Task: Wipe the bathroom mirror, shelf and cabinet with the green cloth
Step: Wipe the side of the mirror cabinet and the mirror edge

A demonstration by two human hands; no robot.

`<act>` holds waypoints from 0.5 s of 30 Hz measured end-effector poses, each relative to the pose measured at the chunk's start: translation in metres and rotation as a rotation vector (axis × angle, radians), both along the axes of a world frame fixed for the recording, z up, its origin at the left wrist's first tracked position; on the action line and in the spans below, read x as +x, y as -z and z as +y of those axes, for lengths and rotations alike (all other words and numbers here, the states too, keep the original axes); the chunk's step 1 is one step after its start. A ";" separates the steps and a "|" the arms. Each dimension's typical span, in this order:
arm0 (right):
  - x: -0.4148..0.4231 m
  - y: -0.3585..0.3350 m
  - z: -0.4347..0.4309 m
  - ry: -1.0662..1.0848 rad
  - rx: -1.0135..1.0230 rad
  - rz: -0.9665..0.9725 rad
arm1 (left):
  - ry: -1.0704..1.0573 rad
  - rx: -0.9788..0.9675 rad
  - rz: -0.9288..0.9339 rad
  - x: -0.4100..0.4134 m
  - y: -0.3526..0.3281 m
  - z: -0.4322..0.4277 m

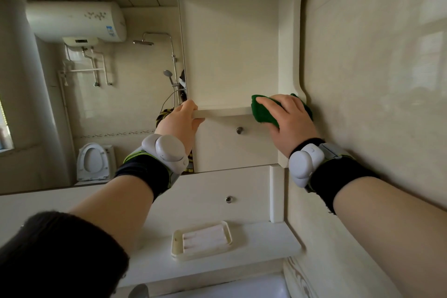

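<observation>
Left hand [180, 118] gripping one shelf [225, 112] edge, right hand [290, 116] clutching one green cloth [260, 112] against it, two knobs [239, 130], one soap dish [202, 239]

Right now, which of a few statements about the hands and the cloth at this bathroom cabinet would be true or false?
The right hand holds the green cloth against the shelf. True.
The left hand hangs free. False: its fingers grip the shelf's front edge.
A soap dish sits on the ledge below. True.
The cloth is wiping the mirror. False: it is at the shelf's right end, off the mirror.
</observation>
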State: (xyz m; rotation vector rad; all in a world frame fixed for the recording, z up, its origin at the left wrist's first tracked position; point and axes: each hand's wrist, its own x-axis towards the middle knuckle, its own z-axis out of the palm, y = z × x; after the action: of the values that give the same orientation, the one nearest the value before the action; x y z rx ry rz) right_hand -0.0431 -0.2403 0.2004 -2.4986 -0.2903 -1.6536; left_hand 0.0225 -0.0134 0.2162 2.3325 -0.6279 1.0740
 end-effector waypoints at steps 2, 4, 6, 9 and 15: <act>-0.001 -0.001 -0.004 0.007 0.018 0.036 | -0.004 0.003 0.003 0.000 0.000 0.000; -0.002 -0.002 -0.007 0.009 0.026 0.052 | -0.005 0.008 0.000 0.000 0.000 0.000; -0.002 -0.002 -0.008 0.009 0.034 0.058 | 0.000 0.006 -0.002 -0.001 -0.001 0.000; -0.001 -0.001 -0.008 0.010 0.058 0.040 | 0.012 -0.001 0.006 -0.001 -0.001 0.001; 0.000 0.001 0.003 0.020 0.136 0.033 | 0.008 0.018 0.015 -0.002 -0.003 0.002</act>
State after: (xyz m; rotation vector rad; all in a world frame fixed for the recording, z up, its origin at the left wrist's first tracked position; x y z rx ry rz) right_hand -0.0429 -0.2378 0.1999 -2.4331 -0.1448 -1.5812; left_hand 0.0201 -0.0118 0.2189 2.3494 -0.6429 1.0511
